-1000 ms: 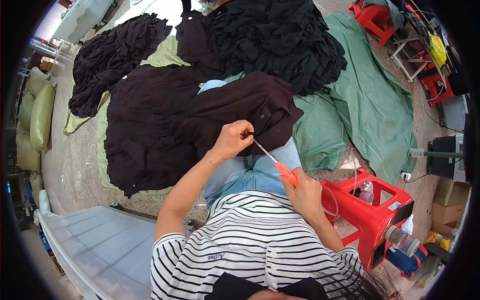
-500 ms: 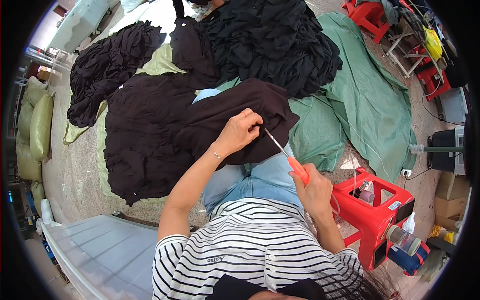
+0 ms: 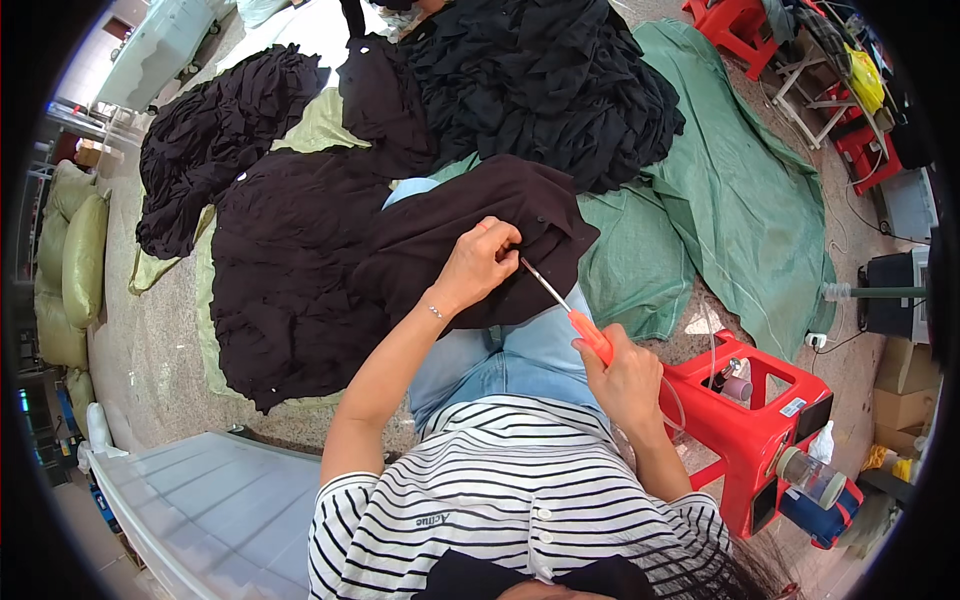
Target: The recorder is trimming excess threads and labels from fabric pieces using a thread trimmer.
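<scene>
Dark brown fabric [image 3: 430,235] lies across my lap, its right end bunched over my knees. On it my left hand [image 3: 478,262] pinches a fold between closed fingers; what exactly lies in the pinch is hidden. My right hand [image 3: 625,378] grips the orange handle of a tool with a thin metal shaft [image 3: 548,287], which looks like a soldering iron. Its tip is close to my left fingertips, at the cloth; I cannot tell whether it touches. A small dark round spot, perhaps a button, shows on the fabric beyond.
A red stool [image 3: 740,400] stands at my right, with a clear jar [image 3: 810,478] beside it. Ahead lie a black cloth pile [image 3: 545,90], more dark brown cloth [image 3: 225,140] and a green sheet [image 3: 740,200]. A pale translucent-topped unit [image 3: 210,500] is at my left.
The tool and my right hand have shifted slightly left, bringing the tip nearer my left fingers. My left hand has barely moved and keeps its pinch.
</scene>
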Demonstrator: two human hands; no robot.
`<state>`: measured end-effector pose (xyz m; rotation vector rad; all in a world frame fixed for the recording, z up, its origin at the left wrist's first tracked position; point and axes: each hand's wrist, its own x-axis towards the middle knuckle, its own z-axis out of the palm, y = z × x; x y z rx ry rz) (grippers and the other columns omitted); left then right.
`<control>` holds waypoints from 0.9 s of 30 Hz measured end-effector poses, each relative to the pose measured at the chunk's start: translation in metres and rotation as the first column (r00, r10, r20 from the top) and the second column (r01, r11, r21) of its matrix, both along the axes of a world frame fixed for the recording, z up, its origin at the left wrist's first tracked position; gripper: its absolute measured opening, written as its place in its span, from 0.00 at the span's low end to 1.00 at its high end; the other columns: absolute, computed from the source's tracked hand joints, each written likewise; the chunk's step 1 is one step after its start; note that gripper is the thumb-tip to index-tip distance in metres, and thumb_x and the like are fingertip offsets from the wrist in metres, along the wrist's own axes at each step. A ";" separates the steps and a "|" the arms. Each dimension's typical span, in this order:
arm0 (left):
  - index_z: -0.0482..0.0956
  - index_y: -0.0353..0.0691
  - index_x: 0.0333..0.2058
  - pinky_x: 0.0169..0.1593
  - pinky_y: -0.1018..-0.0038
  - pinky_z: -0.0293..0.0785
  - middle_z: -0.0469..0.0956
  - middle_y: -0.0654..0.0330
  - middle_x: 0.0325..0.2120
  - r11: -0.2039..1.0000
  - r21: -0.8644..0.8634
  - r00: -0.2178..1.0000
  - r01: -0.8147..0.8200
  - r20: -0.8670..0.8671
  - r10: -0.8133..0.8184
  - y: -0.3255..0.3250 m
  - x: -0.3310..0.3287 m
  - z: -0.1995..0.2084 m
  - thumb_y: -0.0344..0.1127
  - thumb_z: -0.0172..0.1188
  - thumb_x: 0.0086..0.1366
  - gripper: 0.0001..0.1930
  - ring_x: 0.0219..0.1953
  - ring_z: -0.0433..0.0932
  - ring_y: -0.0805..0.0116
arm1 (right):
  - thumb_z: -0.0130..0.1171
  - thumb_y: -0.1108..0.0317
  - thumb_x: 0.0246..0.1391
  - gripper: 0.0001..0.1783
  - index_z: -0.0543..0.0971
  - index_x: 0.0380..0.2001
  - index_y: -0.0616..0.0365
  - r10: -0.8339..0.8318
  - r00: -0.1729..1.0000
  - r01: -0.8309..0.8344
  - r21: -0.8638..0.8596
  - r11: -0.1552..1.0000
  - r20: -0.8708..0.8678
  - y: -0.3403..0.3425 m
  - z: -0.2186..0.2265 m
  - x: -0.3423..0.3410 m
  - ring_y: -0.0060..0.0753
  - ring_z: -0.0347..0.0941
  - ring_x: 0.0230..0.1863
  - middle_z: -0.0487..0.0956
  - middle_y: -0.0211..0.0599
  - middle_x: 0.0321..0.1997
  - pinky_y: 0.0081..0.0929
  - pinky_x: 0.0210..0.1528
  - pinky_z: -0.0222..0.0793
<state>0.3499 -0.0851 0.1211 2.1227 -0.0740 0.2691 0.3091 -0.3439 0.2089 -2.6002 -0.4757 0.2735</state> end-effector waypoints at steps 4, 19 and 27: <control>0.78 0.35 0.35 0.32 0.75 0.74 0.72 0.61 0.28 1.000 -0.013 1.000 0.006 0.015 -0.006 0.000 -0.001 -0.001 0.22 0.65 0.54 0.09 0.26 0.76 0.70 | 0.66 0.54 0.57 0.18 0.74 0.30 0.57 -0.025 0.999 0.024 0.033 0.999 0.038 0.000 0.000 -0.001 0.59 0.76 0.22 0.78 0.49 0.20 0.49 0.24 0.68; 0.77 0.36 0.36 0.35 0.74 0.74 0.71 0.60 0.30 0.997 -0.005 0.997 0.082 -0.014 -0.082 -0.002 -0.003 0.000 0.20 0.62 0.54 0.11 0.29 0.74 0.70 | 0.64 0.53 0.58 0.20 0.71 0.29 0.58 0.039 0.999 -0.037 -0.062 0.997 0.019 -0.005 0.006 -0.010 0.56 0.76 0.21 0.80 0.45 0.25 0.49 0.21 0.68; 0.76 0.41 0.41 0.39 0.67 0.75 0.77 0.58 0.32 0.997 0.042 0.981 -0.061 -0.180 0.067 0.005 -0.040 0.022 0.29 0.63 0.59 0.10 0.33 0.77 0.61 | 0.64 0.52 0.57 0.17 0.76 0.35 0.55 -0.081 0.996 0.082 0.034 0.996 -0.023 -0.020 0.007 -0.015 0.58 0.77 0.26 0.80 0.47 0.24 0.48 0.26 0.69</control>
